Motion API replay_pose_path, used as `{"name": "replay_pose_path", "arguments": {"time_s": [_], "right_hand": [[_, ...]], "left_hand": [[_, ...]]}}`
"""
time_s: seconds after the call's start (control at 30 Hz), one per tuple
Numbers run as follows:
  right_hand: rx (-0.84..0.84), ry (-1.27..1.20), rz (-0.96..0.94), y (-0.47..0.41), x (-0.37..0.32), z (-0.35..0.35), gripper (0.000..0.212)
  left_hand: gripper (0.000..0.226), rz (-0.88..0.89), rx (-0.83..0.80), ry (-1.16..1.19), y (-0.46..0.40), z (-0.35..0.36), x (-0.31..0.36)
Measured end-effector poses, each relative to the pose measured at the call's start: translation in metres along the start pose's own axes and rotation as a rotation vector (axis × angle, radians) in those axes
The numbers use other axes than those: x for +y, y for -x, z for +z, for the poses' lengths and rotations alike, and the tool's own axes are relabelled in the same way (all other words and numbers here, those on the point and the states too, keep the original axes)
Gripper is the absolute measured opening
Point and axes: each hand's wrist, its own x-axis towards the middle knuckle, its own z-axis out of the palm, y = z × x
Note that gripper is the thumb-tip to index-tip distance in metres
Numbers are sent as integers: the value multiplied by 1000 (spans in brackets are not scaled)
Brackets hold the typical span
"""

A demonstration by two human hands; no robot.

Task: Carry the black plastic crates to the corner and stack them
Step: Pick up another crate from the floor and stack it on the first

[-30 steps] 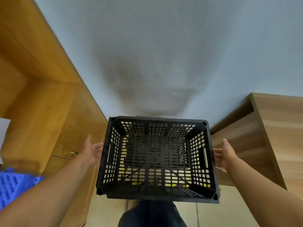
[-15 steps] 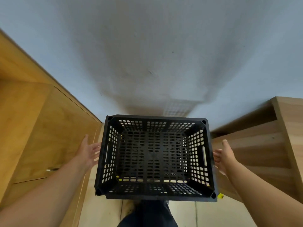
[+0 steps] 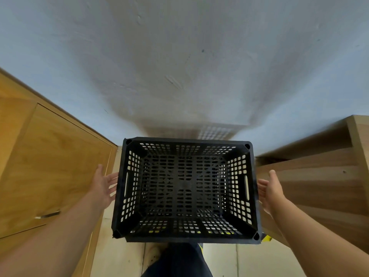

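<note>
Now I hold the black crate point(image 3: 186, 189) in front of me, my left hand point(image 3: 103, 187) and right hand point(image 3: 269, 189) pressing flat against its sides, fingers straight. It seems near the wall point(image 3: 179, 66) between the cabinets point(image 3: 52, 166); stacking is not done yet.

Soft even light; crate point(image 3: 185, 188) shadow on wall point(image 3: 179, 66); wide-angle edge distortion.
</note>
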Motion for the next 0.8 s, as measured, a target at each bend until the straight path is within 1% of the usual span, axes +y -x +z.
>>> {"name": "replay_pose_path", "arguments": {"time_s": [0.1,0.2,0.33,0.43,0.5,0.53,0.6,0.7,0.77,0.8], "right_hand": [[18,16,-4,-4,5,-1,69],[18,37,-30,-5,9,-4,64],[41,102,-99,-4,20,-11,52],[77,290,-176,-4,40,-18,45],[80,404,-180,-5,61,-21,44],[82,443,-185,-7,73,-22,42],[128,529,-228,-10,95,-22,42],[286,782,-318,-15,120,-20,47],[391,919,-383,-17,135,-20,50],[428,950,-411,-21,142,-20,52]], "left_hand": [[70,16,15,-2,1,0,-4],[60,59,23,-15,2,-1,-8],[47,129,26,-121,6,-3,-21],[31,157,-8,-304,10,-10,-36],[18,187,-5,-391,8,-17,-50],[15,212,-3,-421,7,-21,-58],[26,294,-10,-527,-1,-30,-77],[45,460,-7,-677,-7,-36,-105],[54,549,32,-691,-12,-35,-120],[53,592,64,-663,-16,-33,-126]]}}
